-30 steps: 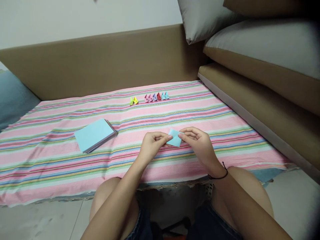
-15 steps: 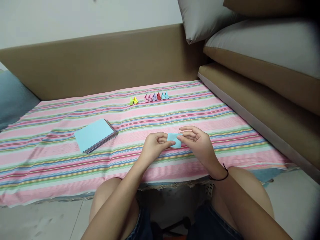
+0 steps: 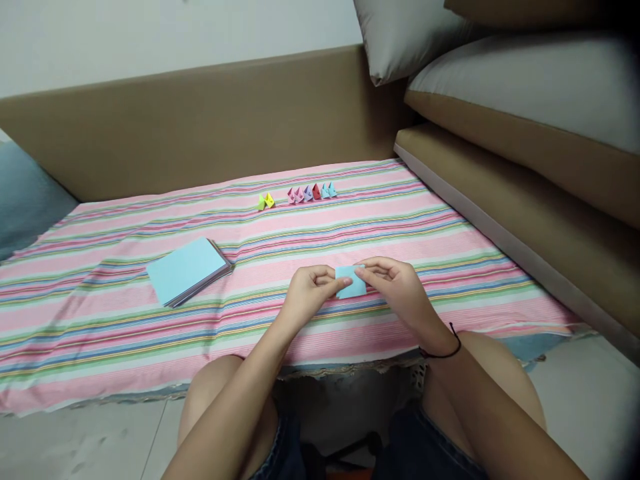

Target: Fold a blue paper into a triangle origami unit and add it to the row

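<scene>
Just right of the frame's centre, my left hand [image 3: 310, 290] is pinching the left side of a small light-blue paper [image 3: 357, 288], thumb on top, while my right hand [image 3: 397, 287] is gripping its upper right corner. My thumbs are covering part of it; it is probably folded, but I cannot tell how. Left of centre, a paper stack [image 3: 185, 267] is lying on the striped cloth [image 3: 280, 243]. Toward the upper middle, two yellowish folded pieces [image 3: 269, 200] are sitting beside six multicoloured ones [image 3: 316, 192]. Piled cushions [image 3: 530, 93] are filling the upper right.
</scene>
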Demonstrator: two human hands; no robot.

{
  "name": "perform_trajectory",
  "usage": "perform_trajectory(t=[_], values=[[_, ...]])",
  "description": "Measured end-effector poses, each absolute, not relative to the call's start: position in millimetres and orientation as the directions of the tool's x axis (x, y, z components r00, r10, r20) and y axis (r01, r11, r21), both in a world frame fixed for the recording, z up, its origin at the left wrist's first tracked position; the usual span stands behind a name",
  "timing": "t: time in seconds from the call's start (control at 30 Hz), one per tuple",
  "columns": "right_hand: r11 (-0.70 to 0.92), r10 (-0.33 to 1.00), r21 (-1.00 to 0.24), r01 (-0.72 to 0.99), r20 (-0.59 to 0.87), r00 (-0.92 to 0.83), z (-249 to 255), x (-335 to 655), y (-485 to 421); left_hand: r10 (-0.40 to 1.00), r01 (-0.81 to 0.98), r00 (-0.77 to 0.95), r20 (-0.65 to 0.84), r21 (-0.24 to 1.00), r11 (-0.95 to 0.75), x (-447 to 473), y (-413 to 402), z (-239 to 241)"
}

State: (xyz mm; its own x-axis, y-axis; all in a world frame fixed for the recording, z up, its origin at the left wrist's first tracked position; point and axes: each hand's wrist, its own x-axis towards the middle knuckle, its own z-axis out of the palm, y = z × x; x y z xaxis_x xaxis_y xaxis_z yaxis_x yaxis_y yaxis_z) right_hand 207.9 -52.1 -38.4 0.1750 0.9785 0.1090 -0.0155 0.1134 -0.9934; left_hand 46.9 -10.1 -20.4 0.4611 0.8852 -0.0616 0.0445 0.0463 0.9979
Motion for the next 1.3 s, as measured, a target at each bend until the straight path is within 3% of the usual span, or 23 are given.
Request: perform_trajectory(t=[0.4, 0.57, 0.77, 1.03, 1.3], values=[[0.097, 0.992, -0.993, -0.062, 0.091, 0.089, -39.6, 209.7, -52.6, 0.874, 0.137, 0.482, -0.061, 0.991, -0.007, 42.3, -6.4, -20.7], [0.096, 0.991, -0.993, -0.061, 0.09, 0.098, -39.7, 210.2, -52.9, 0.844, 0.067, 0.534, -0.045, 0.998, 0.011, 42.5, -5.0, -21.6], [0.072, 0.993, -0.994, -0.077, 0.064, 0.102, -40.4, 210.1, -52.4, 0.889, 0.123, 0.457, -0.033, 0.992, -0.026, 44.9, -6.8, -22.7], [0.08, 0.972, -0.995, -0.066, 0.063, 0.225, -40.9, 211.1, -50.8, 0.805, 0.045, 0.574, -0.15, 0.987, 0.153, 46.4, -9.6, -24.6], [0.054, 0.985, -0.99, -0.129, 0.031, 0.171, -38.2, 210.9, -51.1, 0.81, -0.031, 0.569, -0.141, 0.981, 0.192, 46.1, -9.1, -20.1]])
